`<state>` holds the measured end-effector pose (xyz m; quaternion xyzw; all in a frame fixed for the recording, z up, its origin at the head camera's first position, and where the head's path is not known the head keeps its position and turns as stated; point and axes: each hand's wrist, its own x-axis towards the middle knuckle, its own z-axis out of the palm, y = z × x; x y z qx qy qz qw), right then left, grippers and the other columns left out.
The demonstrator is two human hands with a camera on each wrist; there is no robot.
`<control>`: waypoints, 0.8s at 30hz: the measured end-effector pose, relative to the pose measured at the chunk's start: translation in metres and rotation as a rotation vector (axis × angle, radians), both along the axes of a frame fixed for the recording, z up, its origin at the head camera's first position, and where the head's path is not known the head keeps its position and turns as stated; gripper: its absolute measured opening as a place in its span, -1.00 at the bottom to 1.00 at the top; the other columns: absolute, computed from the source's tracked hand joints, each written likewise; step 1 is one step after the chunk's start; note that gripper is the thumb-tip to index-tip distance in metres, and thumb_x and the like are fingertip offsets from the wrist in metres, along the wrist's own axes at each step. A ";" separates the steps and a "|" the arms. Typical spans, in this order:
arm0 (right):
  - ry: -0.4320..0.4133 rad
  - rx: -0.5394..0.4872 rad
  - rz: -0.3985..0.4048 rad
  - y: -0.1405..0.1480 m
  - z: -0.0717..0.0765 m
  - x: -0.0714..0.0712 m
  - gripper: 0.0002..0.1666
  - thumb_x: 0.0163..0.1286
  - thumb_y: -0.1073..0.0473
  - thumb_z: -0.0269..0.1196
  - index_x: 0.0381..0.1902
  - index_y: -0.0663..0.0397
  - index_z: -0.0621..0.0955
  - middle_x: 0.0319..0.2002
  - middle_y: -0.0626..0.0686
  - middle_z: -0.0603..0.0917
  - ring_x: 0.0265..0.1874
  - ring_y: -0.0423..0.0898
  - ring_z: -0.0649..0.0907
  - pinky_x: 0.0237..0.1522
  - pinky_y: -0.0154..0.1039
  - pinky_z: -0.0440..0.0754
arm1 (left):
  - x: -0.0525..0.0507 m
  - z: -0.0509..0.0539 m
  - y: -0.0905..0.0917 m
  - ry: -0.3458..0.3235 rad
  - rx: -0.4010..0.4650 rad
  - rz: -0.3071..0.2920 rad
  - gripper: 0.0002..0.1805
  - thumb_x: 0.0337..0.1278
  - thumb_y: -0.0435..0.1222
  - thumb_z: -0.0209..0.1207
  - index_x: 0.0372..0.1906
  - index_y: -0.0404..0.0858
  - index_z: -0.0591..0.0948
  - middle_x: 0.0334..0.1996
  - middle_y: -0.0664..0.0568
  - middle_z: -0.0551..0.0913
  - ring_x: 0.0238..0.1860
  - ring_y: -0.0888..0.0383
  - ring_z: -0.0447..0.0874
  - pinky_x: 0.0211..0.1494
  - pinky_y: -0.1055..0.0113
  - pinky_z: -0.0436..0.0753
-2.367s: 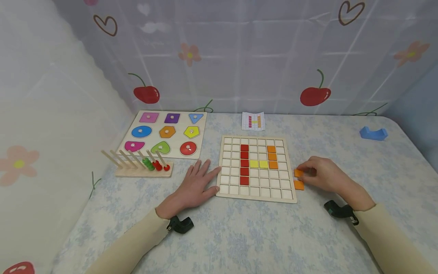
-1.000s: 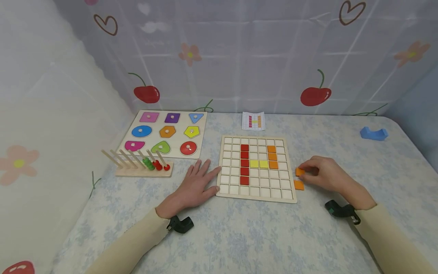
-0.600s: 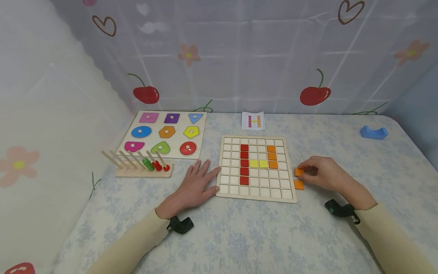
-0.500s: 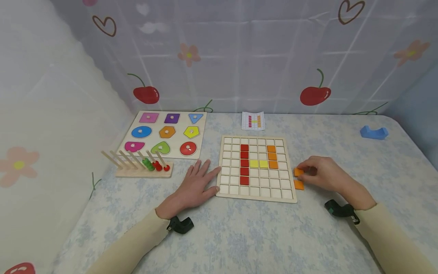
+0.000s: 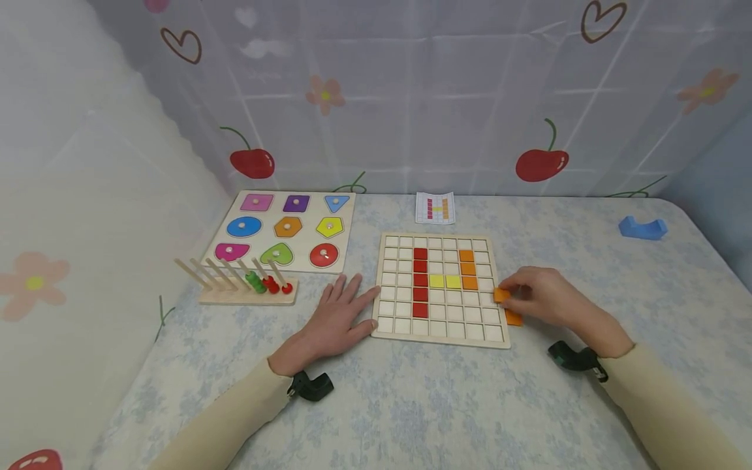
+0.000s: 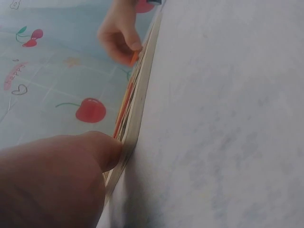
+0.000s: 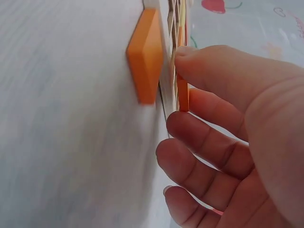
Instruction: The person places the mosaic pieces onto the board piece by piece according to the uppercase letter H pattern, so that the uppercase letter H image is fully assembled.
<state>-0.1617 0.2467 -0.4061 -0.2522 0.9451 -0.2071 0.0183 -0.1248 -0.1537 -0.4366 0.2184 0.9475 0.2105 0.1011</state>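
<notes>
A wooden grid board (image 5: pixel 411 331) lies mid-table, holding a column of red tiles (image 5: pixel 420 279), two yellow tiles (image 5: pixel 444 281) and three orange tiles (image 5: pixel 467 268). My right hand (image 5: pixel 546 297) pinches an orange square tile (image 5: pixel 501 295) between thumb and fingers at the board's right edge; the right wrist view shows the pinched tile (image 7: pixel 183 95) close up. Another orange tile (image 5: pixel 514 318) lies on the cloth just beyond that edge, partly under the hand in the head view. My left hand (image 5: pixel 335 320) lies flat with fingers spread, thumb and index finger touching the board's left edge.
Behind the board lies a small pattern card (image 5: pixel 435 208). At the left are a shape puzzle board (image 5: pixel 305 261) with knobbed pieces and a wooden peg stand (image 5: pixel 247 297) with green and red beads. A blue curved block (image 5: pixel 643 228) sits at the far right.
My right hand has moved left with the pinched orange tile, from the cloth to the board's right edge. The other orange tile and my left hand have stayed put.
</notes>
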 end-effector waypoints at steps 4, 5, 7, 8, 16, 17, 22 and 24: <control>-0.025 0.006 0.010 -0.009 0.001 -0.003 -0.66 0.15 0.15 0.54 -0.12 0.15 0.78 -0.32 -0.06 0.73 -0.44 -0.27 0.47 -0.43 -0.39 0.49 | 0.000 0.000 0.000 -0.006 0.003 0.001 -0.29 0.45 0.03 0.07 0.59 -0.06 0.25 0.64 -0.27 0.02 0.65 -0.36 -0.24 0.61 -0.34 -0.11; -0.028 0.005 0.012 -0.011 0.001 -0.004 -0.66 0.15 0.14 0.55 -0.12 0.14 0.79 -0.33 -0.07 0.73 -0.45 -0.27 0.47 -0.43 -0.39 0.48 | 0.000 0.000 0.000 -0.007 0.002 0.002 -0.29 0.45 0.03 0.07 0.59 -0.06 0.25 0.64 -0.26 0.02 0.66 -0.36 -0.24 0.61 -0.34 -0.11; -0.033 0.005 0.019 -0.015 0.002 -0.005 -0.66 0.15 0.13 0.55 -0.12 0.13 0.79 -0.34 -0.08 0.72 -0.45 -0.26 0.46 -0.45 -0.39 0.46 | 0.000 0.000 0.000 -0.004 0.004 0.003 -0.29 0.44 0.03 0.07 0.59 -0.06 0.26 0.64 -0.27 0.03 0.65 -0.36 -0.23 0.61 -0.34 -0.11; -0.036 0.004 0.022 -0.017 0.003 -0.006 -0.65 0.15 0.13 0.55 -0.12 0.13 0.79 -0.34 -0.08 0.72 -0.45 -0.26 0.46 -0.45 -0.39 0.46 | 0.000 0.000 0.000 -0.004 0.005 0.003 -0.29 0.44 0.03 0.07 0.59 -0.06 0.26 0.64 -0.27 0.03 0.65 -0.36 -0.23 0.61 -0.34 -0.11; -0.060 0.013 0.041 -0.031 0.004 -0.009 -0.61 0.17 0.10 0.55 -0.07 0.15 0.79 -0.22 0.00 0.78 -0.35 -0.20 0.56 -0.35 -0.35 0.54 | 0.000 -0.002 0.000 -0.010 0.006 0.005 -0.28 0.44 0.04 0.08 0.60 -0.05 0.25 0.64 -0.25 0.02 0.66 -0.34 -0.25 0.61 -0.33 -0.12; -0.056 0.014 0.044 -0.032 0.004 -0.009 -0.61 0.16 0.10 0.55 -0.07 0.15 0.79 -0.22 0.01 0.78 -0.34 -0.19 0.57 -0.33 -0.34 0.55 | 0.000 -0.002 0.000 -0.011 0.007 0.006 -0.28 0.44 0.04 0.08 0.60 -0.05 0.25 0.64 -0.25 0.02 0.66 -0.34 -0.25 0.61 -0.33 -0.13; -0.037 0.000 0.070 -0.037 0.002 -0.011 -0.63 0.17 0.10 0.55 -0.09 0.14 0.80 -0.24 -0.02 0.78 -0.33 -0.20 0.60 -0.30 -0.31 0.58 | 0.000 -0.002 0.000 -0.006 0.007 0.006 -0.28 0.44 0.04 0.07 0.60 -0.05 0.25 0.64 -0.25 0.01 0.66 -0.34 -0.26 0.61 -0.33 -0.13; -0.028 -0.003 0.082 -0.038 0.001 -0.012 -0.64 0.18 0.11 0.54 -0.09 0.14 0.80 -0.25 -0.02 0.78 -0.33 -0.20 0.59 -0.30 -0.30 0.58 | 0.000 -0.001 0.000 -0.004 0.007 0.005 -0.28 0.45 0.04 0.07 0.60 -0.05 0.25 0.64 -0.26 0.01 0.66 -0.34 -0.26 0.61 -0.33 -0.13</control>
